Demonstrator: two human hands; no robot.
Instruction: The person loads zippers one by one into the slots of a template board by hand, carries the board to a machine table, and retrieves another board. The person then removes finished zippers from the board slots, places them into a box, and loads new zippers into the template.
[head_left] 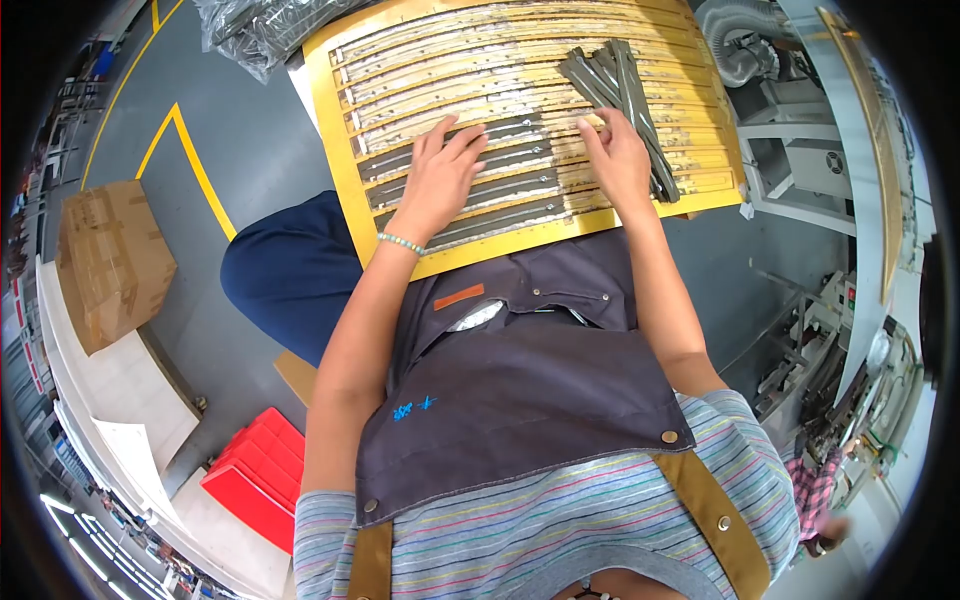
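Observation:
A yellow board (pixel 342 165) with several long parallel slots lies before me. Dark grey strips (pixel 515 186) fill several slots nearest my body. My left hand (pixel 441 180), a beaded bracelet at its wrist, rests on the board at the left ends of these strips, fingers spread. To the right, my right hand (pixel 617 160) is over the board with thumb and index finger close together; anything between them is too small to tell. A loose pile of dark strips (pixel 632 90) lies across the slots just beyond and beside that hand.
Clear plastic wrapping (pixel 262 28) lies at the upper left. A cardboard box (pixel 112 262) and a red bin (pixel 262 474) stand at the left. Metal equipment and a hose (pixel 738 50) are at the right. Another person's checked sleeve (pixel 812 492) shows at the lower right.

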